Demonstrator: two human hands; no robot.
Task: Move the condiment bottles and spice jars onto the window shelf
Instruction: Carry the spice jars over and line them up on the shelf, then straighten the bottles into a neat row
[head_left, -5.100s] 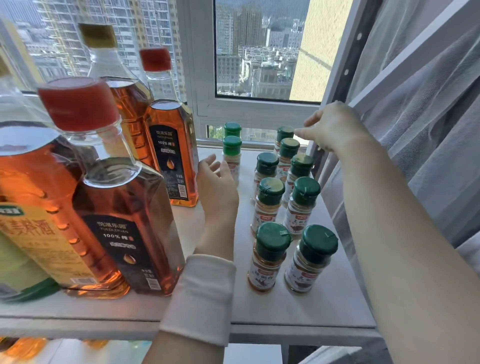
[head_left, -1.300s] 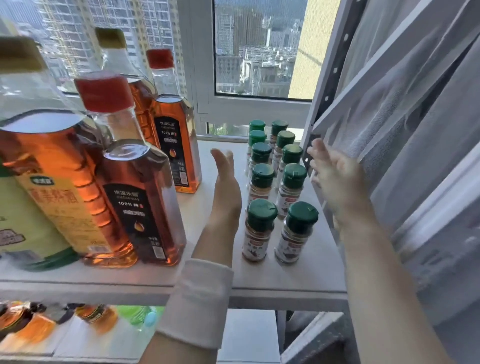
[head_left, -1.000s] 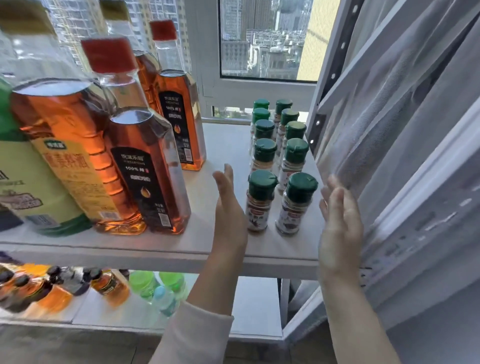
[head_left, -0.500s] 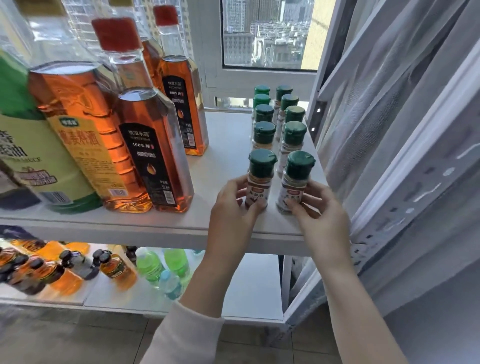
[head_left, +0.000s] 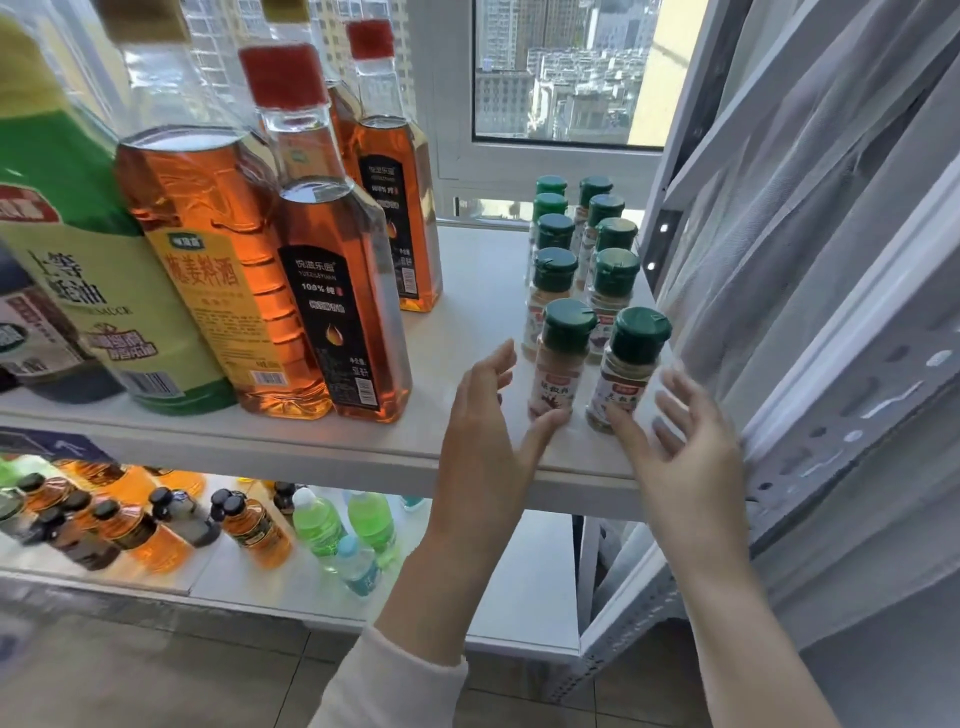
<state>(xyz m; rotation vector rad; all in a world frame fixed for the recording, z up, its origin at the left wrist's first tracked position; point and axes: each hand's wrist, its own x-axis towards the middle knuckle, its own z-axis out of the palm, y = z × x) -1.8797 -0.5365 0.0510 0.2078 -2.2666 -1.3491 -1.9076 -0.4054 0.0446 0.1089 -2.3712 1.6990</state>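
Amber glass condiment bottles with red caps (head_left: 337, 291) stand at the left of the white window shelf (head_left: 467, 312). At lower centre the left hand (head_left: 485, 441), fingers loosely spread and holding nothing, flanks two rows of green-capped clear spice jars (head_left: 558, 358). The right hand (head_left: 680, 457), fingers likewise spread, flanks them on the right.

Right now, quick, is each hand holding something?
Left hand: open, holding nothing.
Right hand: open, holding nothing.
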